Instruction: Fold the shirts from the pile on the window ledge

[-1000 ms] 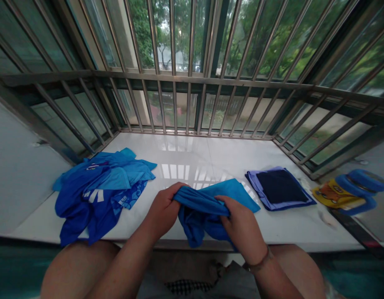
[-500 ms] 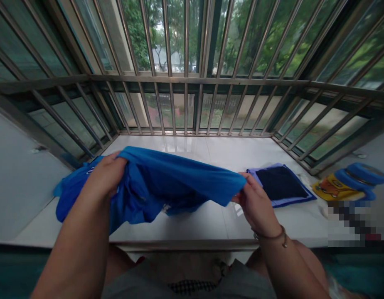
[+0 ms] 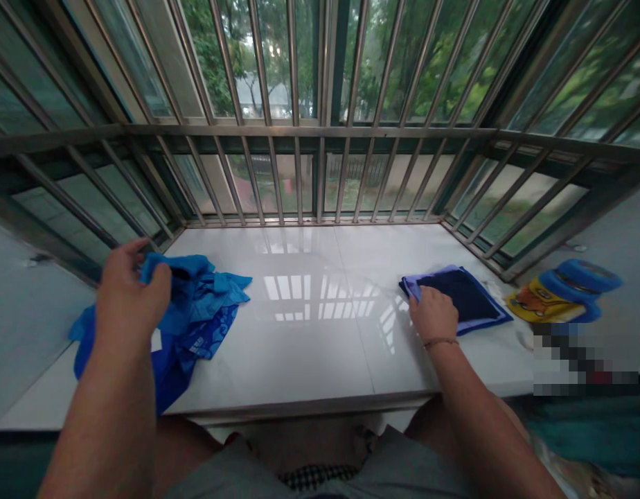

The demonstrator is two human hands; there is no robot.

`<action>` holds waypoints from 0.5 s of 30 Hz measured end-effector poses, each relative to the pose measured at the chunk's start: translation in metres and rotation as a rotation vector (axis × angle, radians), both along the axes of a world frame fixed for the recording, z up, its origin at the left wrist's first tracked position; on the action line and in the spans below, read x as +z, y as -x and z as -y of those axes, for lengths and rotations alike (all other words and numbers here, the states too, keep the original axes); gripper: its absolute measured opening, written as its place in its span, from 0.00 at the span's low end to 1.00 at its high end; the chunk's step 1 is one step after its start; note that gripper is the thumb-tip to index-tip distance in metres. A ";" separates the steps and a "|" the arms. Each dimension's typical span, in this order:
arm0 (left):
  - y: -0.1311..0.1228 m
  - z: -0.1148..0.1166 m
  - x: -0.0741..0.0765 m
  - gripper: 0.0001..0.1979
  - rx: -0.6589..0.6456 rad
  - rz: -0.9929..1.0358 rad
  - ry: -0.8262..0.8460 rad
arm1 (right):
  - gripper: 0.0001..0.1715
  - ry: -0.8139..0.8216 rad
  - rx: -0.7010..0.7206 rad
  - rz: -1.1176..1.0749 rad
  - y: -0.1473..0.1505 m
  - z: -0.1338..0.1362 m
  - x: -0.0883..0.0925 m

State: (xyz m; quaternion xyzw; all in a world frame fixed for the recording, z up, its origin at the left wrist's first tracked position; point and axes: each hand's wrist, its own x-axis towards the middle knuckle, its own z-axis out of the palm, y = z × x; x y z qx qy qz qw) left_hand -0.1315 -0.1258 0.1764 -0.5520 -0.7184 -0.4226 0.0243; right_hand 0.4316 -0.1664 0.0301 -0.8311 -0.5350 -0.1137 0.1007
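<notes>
Your left hand [image 3: 130, 284] is open, fingers spread, just over the crumpled blue shirt [image 3: 200, 305] at the left of the marble window ledge [image 3: 299, 353]. Your right hand [image 3: 431, 315] lies flat, pressing on the folded navy-and-lilac clothes [image 3: 463, 294] at the ledge's right.

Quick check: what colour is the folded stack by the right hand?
Best in the head view: the folded stack is dark navy on top, with a periwinkle-blue layer showing beneath.
</notes>
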 end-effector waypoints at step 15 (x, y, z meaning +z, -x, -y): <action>-0.139 0.010 -0.227 0.25 -0.527 -0.296 0.385 | 0.29 -0.403 -0.243 -0.424 -0.019 -0.001 -0.007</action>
